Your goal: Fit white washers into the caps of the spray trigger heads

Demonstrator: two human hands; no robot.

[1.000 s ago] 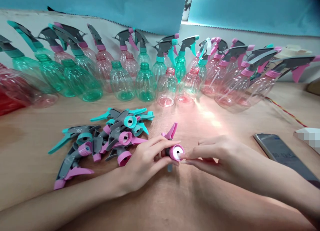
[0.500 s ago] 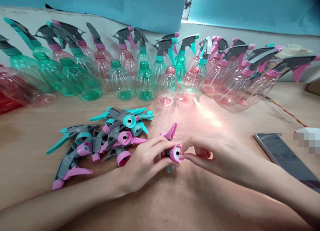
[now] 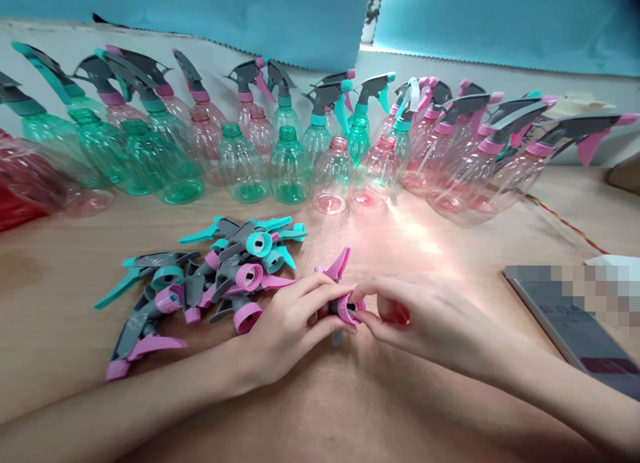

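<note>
My left hand [image 3: 295, 313] is closed around a grey and pink trigger spray head [image 3: 347, 308]. Its pink collar faces right and its pink trigger sticks up behind my fingers. My right hand [image 3: 415, 313] meets it from the right, thumb and forefinger pinched at the collar's opening, the thumb tip across the mouth. Anything between those fingertips is hidden. Left of my hands lies a pile of loose spray heads [image 3: 235, 269] with turquoise or pink collars and triggers, some collars showing white inside.
Uncapped green bottles [image 3: 245, 166] and pink bottles [image 3: 333, 176] stand along the back. Behind and beside them are several bottles with spray heads [image 3: 460, 156]. A phone [image 3: 570, 329] lies at right, near a red-yellow cord [image 3: 565, 219]. Red plastic [image 3: 20, 196] is at far left.
My right thumb and forefinger have moved left onto the collar's mouth. The collar has turned slightly, and its white inside, plain before, now shows less.
</note>
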